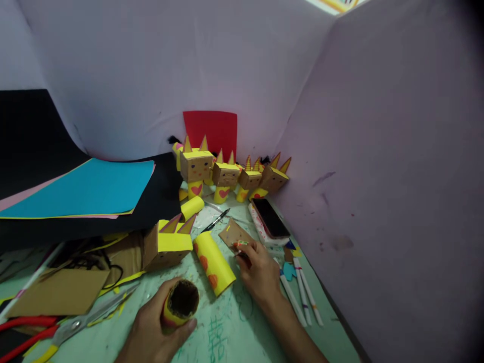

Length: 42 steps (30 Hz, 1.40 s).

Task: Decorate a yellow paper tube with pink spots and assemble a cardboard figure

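Observation:
My left hand (155, 322) is wrapped around a cardboard tube (176, 318) covered in yellow paper, its hollow end facing up towards me. My right hand (260, 269) is closed in a pinch on a small red-and-green object (240, 243), too small to identify, over a flat cardboard piece (231, 231) with little marks. Between the hands lies another yellow tube (214, 264) with orange-red spots. Just beyond my left hand sits a cardboard box head (168, 247) with a yellow top and pointed ears.
Several box-headed figures (196, 169) stand at the back before a red sheet (212, 128). A black pen (216, 220), a phone (270, 218) and several white markers (302, 290) lie around. Scissors (75, 325) and cardboard scraps (60, 292) are at left, below blue paper (94, 189).

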Each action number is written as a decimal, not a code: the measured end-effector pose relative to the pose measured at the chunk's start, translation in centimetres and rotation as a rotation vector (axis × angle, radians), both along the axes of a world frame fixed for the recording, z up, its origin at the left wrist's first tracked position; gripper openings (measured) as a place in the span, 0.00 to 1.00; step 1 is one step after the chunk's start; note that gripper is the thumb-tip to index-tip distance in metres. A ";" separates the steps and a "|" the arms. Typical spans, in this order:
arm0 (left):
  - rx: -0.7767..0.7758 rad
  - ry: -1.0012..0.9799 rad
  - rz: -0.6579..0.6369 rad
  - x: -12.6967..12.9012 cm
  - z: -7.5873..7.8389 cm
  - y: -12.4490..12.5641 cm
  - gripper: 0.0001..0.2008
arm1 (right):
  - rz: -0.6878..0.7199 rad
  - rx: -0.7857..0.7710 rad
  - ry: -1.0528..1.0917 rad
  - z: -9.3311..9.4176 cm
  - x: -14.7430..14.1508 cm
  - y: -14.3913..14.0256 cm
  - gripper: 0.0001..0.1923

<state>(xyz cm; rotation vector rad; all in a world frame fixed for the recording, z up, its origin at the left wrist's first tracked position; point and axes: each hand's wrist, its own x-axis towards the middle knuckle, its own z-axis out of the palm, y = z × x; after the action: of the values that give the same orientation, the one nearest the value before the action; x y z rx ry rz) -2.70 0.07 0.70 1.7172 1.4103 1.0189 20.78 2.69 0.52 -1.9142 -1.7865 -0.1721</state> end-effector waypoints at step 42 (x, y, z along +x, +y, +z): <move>-0.038 0.059 -0.058 -0.2 0.4 0.1 0.19 | 0.082 0.013 -0.108 -0.5 -0.1 0.8 0.09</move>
<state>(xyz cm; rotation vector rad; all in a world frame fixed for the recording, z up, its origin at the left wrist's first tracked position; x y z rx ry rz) -2.94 0.19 1.07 1.7630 1.3998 0.9108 20.70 3.45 0.02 -1.8506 -1.9261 -0.2625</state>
